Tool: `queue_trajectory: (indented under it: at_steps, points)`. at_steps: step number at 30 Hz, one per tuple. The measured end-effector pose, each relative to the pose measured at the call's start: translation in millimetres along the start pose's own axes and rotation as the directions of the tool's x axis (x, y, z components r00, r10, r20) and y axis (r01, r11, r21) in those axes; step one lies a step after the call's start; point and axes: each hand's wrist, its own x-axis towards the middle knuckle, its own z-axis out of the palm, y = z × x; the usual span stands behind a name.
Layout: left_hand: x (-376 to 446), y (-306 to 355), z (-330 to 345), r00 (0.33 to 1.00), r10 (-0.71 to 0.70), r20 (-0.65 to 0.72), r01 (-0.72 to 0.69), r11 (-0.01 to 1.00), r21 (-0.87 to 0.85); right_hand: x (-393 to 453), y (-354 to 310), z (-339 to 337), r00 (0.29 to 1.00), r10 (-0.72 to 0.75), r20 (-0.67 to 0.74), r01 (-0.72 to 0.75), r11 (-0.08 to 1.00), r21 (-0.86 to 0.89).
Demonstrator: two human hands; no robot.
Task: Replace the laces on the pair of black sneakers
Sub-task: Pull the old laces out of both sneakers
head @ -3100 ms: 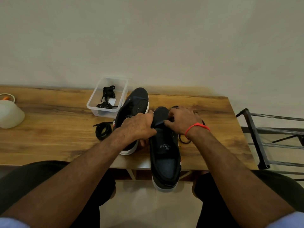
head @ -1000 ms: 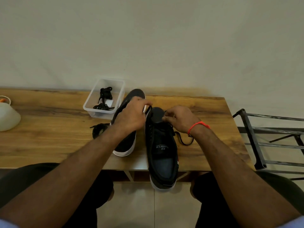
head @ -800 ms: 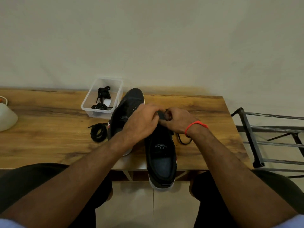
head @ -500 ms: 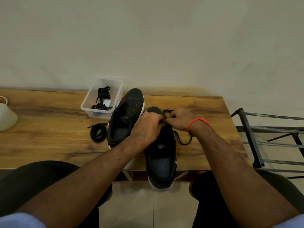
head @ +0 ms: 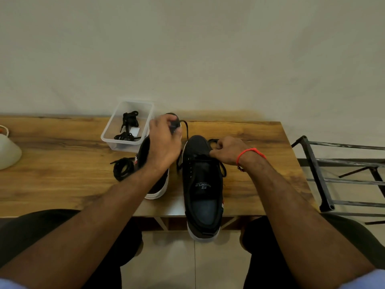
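Two black sneakers with white soles stand on the wooden table (head: 52, 180). The right sneaker (head: 203, 184) hangs its heel over the front edge. My left hand (head: 164, 142) is raised over the left sneaker (head: 158, 184), pinching one end of a black lace (head: 186, 130) that runs up from the right sneaker's eyelets. My right hand (head: 227, 151), with a red wristband, pinches the lace's other part at the right sneaker's right eyelets. A loop of lace (head: 223, 171) lies beside that shoe. Most of the left sneaker is hidden by my left arm.
A clear plastic tub (head: 116, 138) with black laces (head: 128, 126) inside stands behind the left sneaker. A coiled black lace (head: 123, 168) lies left of it. A white rounded object (head: 8, 153) is at far left, a metal rack (head: 325, 180) off the table's right end.
My left hand has left the right sneaker's toe and moved up and left, drawing a length of lace out taut. My right hand stays at the shoe's right eyelets.
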Motion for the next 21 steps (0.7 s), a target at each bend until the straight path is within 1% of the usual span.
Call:
queue_trajectory:
  at_steps: [1, 2, 3, 4, 5, 6, 7, 8, 10, 11, 13, 15, 16, 17, 18, 19, 20, 21]
  points:
    - [-5, -1, 5, 0.987, 0.129, 0.100, -0.146, 0.973, 0.178, -1, 0, -2, 1.000, -0.008, 0.008, 0.008, 1.000, -0.001]
    - [-11, 0, 10, 0.949, 0.230, 0.216, -0.291, 0.902, 0.319, -3, -1, -3, 1.000, -0.017, 0.016, 0.017, 1.000, -0.001]
    - [-16, 2, 15, 0.900, 0.285, 0.330, -0.408, 0.820, 0.402, -5, -1, -5, 0.999, -0.027, 0.022, 0.027, 1.000, 0.002]
    - [-21, 3, 21, 0.856, 0.287, 0.430, -0.476, 0.761, 0.440, -6, -2, -6, 0.999, -0.039, 0.025, 0.038, 0.999, 0.009]
    - [-26, 5, 26, 0.828, 0.246, 0.504, -0.498, 0.735, 0.460, -7, -2, -6, 0.998, -0.050, 0.025, 0.050, 0.999, 0.020]
    - [-29, 5, 31, 0.818, 0.194, 0.542, -0.487, 0.734, 0.472, -9, -2, -6, 0.998, -0.059, 0.025, 0.058, 0.998, 0.032]
    - [-31, 5, 34, 0.819, 0.165, 0.549, -0.471, 0.739, 0.482, -9, -2, -6, 0.998, -0.065, 0.024, 0.064, 0.997, 0.041]
    - [-32, 4, 35, 0.827, 0.163, 0.537, -0.465, 0.736, 0.492, -10, -2, -6, 0.997, -0.069, 0.022, 0.068, 0.997, 0.045]
    - [-31, 4, 33, 0.849, 0.209, 0.484, -0.466, 0.729, 0.502, -9, -2, -5, 0.997, -0.068, 0.022, 0.067, 0.997, 0.050]
    - [-30, 4, 30, 0.863, 0.230, 0.451, -0.449, 0.759, 0.472, -9, -2, -4, 0.998, -0.065, 0.023, 0.064, 0.996, 0.056]
    - [-26, 5, 23, 0.920, 0.236, 0.313, -0.335, 0.889, 0.313, -8, -1, -5, 0.999, -0.051, 0.019, 0.049, 0.997, 0.063]
    - [-14, 9, 12, 0.986, 0.140, 0.086, -0.150, 0.980, 0.130, -7, 0, -5, 1.000, -0.029, 0.009, 0.028, 0.999, 0.039]
    - [-5, 10, 4, 0.997, 0.056, -0.046, -0.055, 0.998, 0.029, -6, 1, -5, 1.000, -0.014, 0.007, 0.013, 0.999, 0.030]
    - [4, 13, -5, 0.987, -0.041, -0.155, 0.028, 0.996, -0.085, -5, 2, -6, 1.000, -0.001, 0.006, 0.001, 1.000, 0.023]
    - [13, 15, -13, 0.969, -0.120, -0.218, 0.084, 0.983, -0.166, -5, 3, -7, 1.000, 0.005, 0.006, -0.005, 1.000, 0.015]
    - [18, 18, -20, 0.962, -0.149, -0.227, 0.110, 0.978, -0.179, -4, 4, -7, 1.000, 0.007, 0.009, -0.007, 1.000, 0.009]
    - [19, 20, -25, 0.975, -0.123, -0.185, 0.103, 0.988, -0.112, -4, 4, -7, 1.000, 0.008, 0.013, -0.008, 1.000, 0.010]
    - [17, 21, -26, 0.993, -0.062, -0.103, 0.062, 0.998, -0.009, -4, 4, -7, 1.000, 0.007, 0.017, -0.007, 1.000, 0.015]
